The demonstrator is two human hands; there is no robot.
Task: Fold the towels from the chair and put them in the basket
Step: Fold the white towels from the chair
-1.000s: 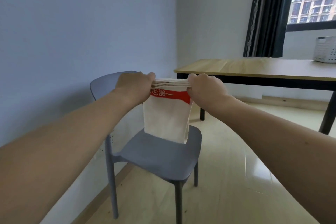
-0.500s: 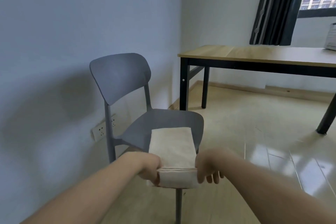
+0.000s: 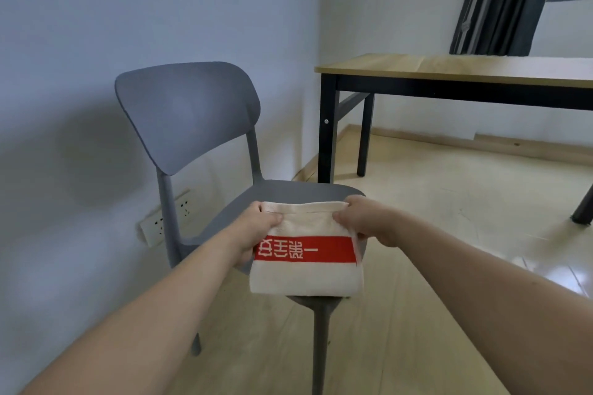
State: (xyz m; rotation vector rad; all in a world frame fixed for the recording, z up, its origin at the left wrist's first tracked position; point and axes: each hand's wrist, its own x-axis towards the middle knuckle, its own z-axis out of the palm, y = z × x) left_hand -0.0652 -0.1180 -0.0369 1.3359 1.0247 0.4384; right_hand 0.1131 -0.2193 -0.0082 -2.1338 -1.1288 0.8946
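Wooden surface [image 3: 449, 69] sits right by the curtain [image 3: 500, 0]; left hand [image 3: 256, 231] and right hand [image 3: 362, 218] each pinch the folded towel [image 3: 305, 253] over the grey chair [image 3: 192, 112] seat.

Towel [image 3: 306, 269]: cream woven cloth, matt, slightly nubbly texture; one bright red band with pale printed characters; hemmed upper edge, several folded layers.

Chair [image 3: 189, 112]: grey moulded plastic, smooth, matt to faintly satin on backrest and seat; legs in the same grey finish.

Worktop [image 3: 449, 66], at 2 o'clock from the chair: pale wood-grain top, smooth, low sheen; frame and legs black, matt, metal-looking.

Floor [image 3: 449, 202]: light wood-look boards, glossy, with bright reflections at 3 o'clock.

Wall [image 3: 96, 26]: painted, flat matt, pale blue-grey.

Socket plate [image 3: 165, 223]: white plastic, smooth.

Curtain [image 3: 500, 0], at 1 o'clock: dark pleated cloth, matt.
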